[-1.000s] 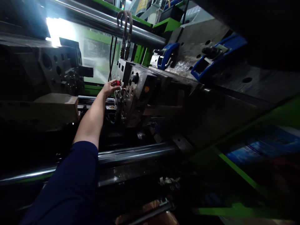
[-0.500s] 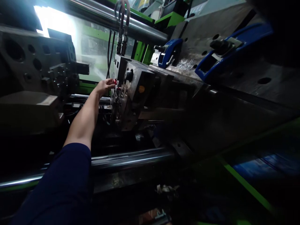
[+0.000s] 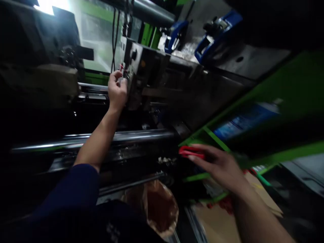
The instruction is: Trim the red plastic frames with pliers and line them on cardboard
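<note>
My left hand (image 3: 117, 88) reaches into the machine, up against the face of a steel mould block (image 3: 141, 64). Its thumb and fingers are curled together, and what lies between them is too blurred to make out. Just above the fingertips, a small red piece (image 3: 121, 67) shows at the mould face. Lower right, my right hand (image 3: 222, 165) pinches a red plastic part (image 3: 191, 152) between thumb and fingers. That part looks flat and elongated, smeared by motion.
Blue clamps (image 3: 217, 33) sit on the plate at upper right. A shiny tie bar (image 3: 141, 135) crosses below my left arm. A blue-labelled container (image 3: 248, 119) lies on the green frame. An open lined bag or bin (image 3: 174, 216) and cardboard (image 3: 215, 219) are below.
My right hand has come into view with the red part. My left hand has turned and its fingers curl more, just below the red piece. The view has tilted down and right.
</note>
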`<state>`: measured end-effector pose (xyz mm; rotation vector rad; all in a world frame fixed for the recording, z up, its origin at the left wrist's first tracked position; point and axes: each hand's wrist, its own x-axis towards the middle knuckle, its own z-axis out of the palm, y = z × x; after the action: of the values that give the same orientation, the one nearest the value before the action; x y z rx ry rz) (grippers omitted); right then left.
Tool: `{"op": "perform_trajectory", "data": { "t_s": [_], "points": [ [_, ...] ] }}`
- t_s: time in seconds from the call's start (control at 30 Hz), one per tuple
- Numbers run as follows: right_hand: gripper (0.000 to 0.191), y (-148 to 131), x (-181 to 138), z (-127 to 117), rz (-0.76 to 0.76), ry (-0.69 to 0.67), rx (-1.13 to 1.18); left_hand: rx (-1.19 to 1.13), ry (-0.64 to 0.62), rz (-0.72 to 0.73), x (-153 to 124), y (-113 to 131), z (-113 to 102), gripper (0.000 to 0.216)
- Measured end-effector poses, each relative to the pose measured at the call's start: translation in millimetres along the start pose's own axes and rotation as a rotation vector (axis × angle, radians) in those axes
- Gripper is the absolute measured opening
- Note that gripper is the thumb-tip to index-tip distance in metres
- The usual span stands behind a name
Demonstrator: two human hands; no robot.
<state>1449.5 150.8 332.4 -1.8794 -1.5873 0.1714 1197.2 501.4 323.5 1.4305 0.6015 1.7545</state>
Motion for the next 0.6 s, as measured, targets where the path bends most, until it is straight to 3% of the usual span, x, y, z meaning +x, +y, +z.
{"op": "perform_trajectory", "data": {
  "t_s": [0.03,0.1,0.13,0.17,0.2,0.27,0.33,0.4,0.5,0.6],
  "points": [
    [0.044,-10.8,-3.0,10.6,0.028,-0.21,0.165,0.007,-0.2,0.085,-44.1,25.0,2.4,0.046],
    [0.057,-28.9,-6.4,27.0,0.041,-0.469,0.42,-0.002,-0.748,0.197,-126.9,72.7,5.0,0.056],
    [0.066,-34.6,-7.9,32.7,0.001,-0.527,0.51,-0.017,-0.898,0.229,-162.2,91.8,5.7,0.065],
    [0.071,-37.7,-10.4,37.2,-0.057,-0.492,0.542,-0.007,-0.954,0.22,-192.6,106.3,6.5,0.07],
    [0.075,-38.5,-14.1,40.7,-0.13,-0.405,0.511,0.008,-0.939,0.181,-218.0,115.9,7.4,0.073],
    [0.079,-34.6,-25.5,46.4,-0.318,-0.146,0.3,0.056,-0.768,0.02,-255.9,123.7,9.8,0.067],
    [0.083,-27.0,-39.4,52.5,-0.544,0.073,0.051,0.088,-0.623,-0.155,-280.9,124.1,13.1,0.059],
    [0.086,-19.9,-52.6,60.3,-0.761,0.193,-0.095,0.101,-0.55,-0.26,-297.5,124.4,17.6,0.056],
    [0.089,-15.3,-66.7,69.8,-0.928,0.281,-0.18,0.105,-0.501,-0.264,-311.5,127.3,24.3,0.054],
    [0.087,-13.0,-68.9,57.4,-0.959,0.255,-0.23,0.182,-0.465,-0.066,-311.5,127.0,22.3,0.066]
  ]
}}
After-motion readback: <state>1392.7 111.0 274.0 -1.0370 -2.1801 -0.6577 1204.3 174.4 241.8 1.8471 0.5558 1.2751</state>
